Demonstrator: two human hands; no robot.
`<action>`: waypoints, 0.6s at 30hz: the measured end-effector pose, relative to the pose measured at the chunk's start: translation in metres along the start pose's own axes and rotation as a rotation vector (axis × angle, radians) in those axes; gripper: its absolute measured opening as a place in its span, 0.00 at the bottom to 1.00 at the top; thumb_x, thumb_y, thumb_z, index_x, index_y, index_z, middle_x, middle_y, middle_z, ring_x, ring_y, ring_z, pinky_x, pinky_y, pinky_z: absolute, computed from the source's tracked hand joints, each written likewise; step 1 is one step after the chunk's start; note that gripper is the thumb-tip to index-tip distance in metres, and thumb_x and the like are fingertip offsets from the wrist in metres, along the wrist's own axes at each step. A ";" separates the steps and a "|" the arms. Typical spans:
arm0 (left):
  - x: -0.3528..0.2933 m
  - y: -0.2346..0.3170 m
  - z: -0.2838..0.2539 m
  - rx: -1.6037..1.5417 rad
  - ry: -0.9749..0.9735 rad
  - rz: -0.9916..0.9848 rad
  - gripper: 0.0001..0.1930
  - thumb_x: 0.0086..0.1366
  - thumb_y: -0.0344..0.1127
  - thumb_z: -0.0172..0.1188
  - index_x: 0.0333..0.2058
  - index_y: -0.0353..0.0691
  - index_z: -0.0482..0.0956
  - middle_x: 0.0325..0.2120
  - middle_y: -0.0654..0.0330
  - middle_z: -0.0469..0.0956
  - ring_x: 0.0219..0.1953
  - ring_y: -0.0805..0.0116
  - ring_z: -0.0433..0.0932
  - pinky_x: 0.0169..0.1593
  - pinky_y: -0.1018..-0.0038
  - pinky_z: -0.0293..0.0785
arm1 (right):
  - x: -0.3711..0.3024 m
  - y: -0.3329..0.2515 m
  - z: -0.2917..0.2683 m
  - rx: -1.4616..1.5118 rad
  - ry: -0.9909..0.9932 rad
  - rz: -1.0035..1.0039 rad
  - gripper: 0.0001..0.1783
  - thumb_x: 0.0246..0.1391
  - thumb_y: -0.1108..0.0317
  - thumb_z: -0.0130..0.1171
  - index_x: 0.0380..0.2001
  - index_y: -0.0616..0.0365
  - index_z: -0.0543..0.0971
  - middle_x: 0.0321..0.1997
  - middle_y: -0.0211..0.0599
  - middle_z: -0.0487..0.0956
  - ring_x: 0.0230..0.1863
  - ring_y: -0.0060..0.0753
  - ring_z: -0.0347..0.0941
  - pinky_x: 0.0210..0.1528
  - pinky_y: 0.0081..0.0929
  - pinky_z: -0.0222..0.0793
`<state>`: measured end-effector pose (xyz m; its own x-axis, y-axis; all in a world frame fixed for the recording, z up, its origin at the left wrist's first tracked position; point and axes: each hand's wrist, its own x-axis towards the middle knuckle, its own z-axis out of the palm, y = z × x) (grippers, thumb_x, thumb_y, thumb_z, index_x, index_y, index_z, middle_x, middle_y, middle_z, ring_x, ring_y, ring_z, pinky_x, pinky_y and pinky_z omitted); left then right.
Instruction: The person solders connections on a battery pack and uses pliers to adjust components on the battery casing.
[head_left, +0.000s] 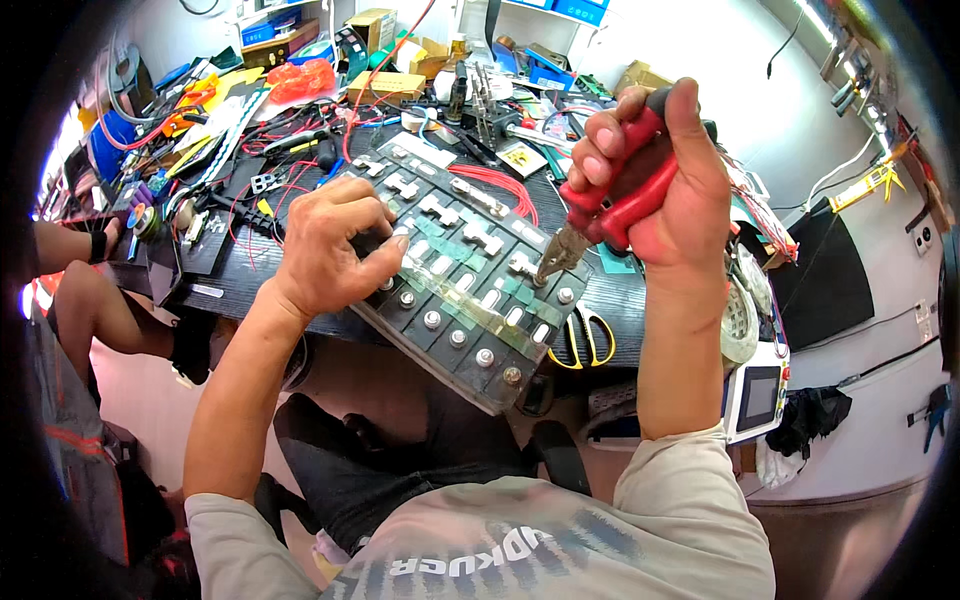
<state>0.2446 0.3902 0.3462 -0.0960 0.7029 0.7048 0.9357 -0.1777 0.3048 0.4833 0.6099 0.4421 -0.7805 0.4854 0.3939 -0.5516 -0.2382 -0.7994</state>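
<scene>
My right hand is raised and wrapped round the red handles of a pair of pliers. Their metal jaws point down to a terminal near the right side of a black battery pack. Whether the jaws grip the metal there I cannot tell. Silvery connector plates, round bolts and strips of greenish clear tape cover the pack's top. It lies slanted, its near corner jutting past the table edge. My left hand rests at the pack's left side, fingers curled and thumb over the top; anything inside them is hidden.
Yellow-handled scissors lie just right of the pack. Red wires coil behind it. Tools, cables and boxes crowd the dark table. A tape roll stands at right. Another person's knee is at the left.
</scene>
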 end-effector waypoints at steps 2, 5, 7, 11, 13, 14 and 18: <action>0.000 0.000 0.000 0.015 -0.002 -0.004 0.07 0.56 0.31 0.71 0.24 0.35 0.84 0.31 0.53 0.86 0.35 0.54 0.86 0.41 0.63 0.81 | 0.002 0.003 -0.004 0.027 0.016 0.006 0.29 0.72 0.39 0.65 0.41 0.59 0.80 0.33 0.41 0.82 0.31 0.40 0.79 0.37 0.40 0.78; 0.000 -0.002 0.000 0.017 -0.014 -0.002 0.06 0.56 0.31 0.72 0.24 0.36 0.84 0.31 0.53 0.86 0.35 0.54 0.86 0.41 0.63 0.81 | 0.008 0.000 -0.007 0.009 -0.070 0.048 0.29 0.73 0.39 0.63 0.44 0.60 0.81 0.34 0.44 0.84 0.35 0.44 0.83 0.42 0.42 0.81; -0.001 -0.003 0.001 0.002 0.000 -0.002 0.06 0.56 0.31 0.72 0.25 0.36 0.85 0.31 0.53 0.86 0.36 0.54 0.86 0.41 0.63 0.81 | 0.009 -0.003 -0.006 -0.054 -0.105 0.072 0.30 0.74 0.39 0.61 0.47 0.60 0.82 0.37 0.47 0.86 0.40 0.48 0.86 0.45 0.43 0.83; -0.001 -0.003 0.005 -0.018 0.072 0.033 0.11 0.57 0.36 0.74 0.21 0.39 0.82 0.27 0.57 0.84 0.31 0.55 0.84 0.36 0.63 0.78 | 0.007 -0.012 0.002 -0.310 -0.134 0.090 0.31 0.77 0.41 0.56 0.56 0.62 0.82 0.53 0.56 0.88 0.53 0.50 0.88 0.53 0.43 0.85; 0.000 -0.003 0.005 -0.024 0.083 0.030 0.11 0.57 0.35 0.74 0.21 0.39 0.83 0.27 0.58 0.84 0.31 0.55 0.84 0.37 0.62 0.78 | 0.001 -0.014 0.013 -0.418 -0.107 0.052 0.32 0.78 0.42 0.56 0.59 0.64 0.81 0.56 0.56 0.88 0.55 0.49 0.88 0.55 0.41 0.85; -0.001 -0.003 0.006 -0.030 0.084 0.025 0.11 0.57 0.35 0.74 0.22 0.39 0.83 0.27 0.58 0.85 0.31 0.55 0.84 0.37 0.62 0.78 | -0.001 -0.014 0.011 -0.467 -0.137 0.028 0.34 0.78 0.42 0.55 0.64 0.65 0.80 0.59 0.55 0.86 0.57 0.46 0.86 0.55 0.39 0.85; -0.001 -0.001 0.005 -0.042 0.082 0.006 0.10 0.57 0.34 0.73 0.22 0.39 0.83 0.28 0.57 0.86 0.32 0.55 0.85 0.38 0.63 0.79 | -0.009 -0.016 0.015 -0.364 -0.213 0.066 0.35 0.80 0.43 0.53 0.65 0.67 0.79 0.57 0.53 0.87 0.57 0.42 0.86 0.52 0.35 0.85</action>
<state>0.2455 0.3935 0.3418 -0.1200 0.6434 0.7560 0.9212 -0.2117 0.3264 0.4947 0.5965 0.4581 -0.8749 0.2855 0.3912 -0.3886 0.0684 -0.9189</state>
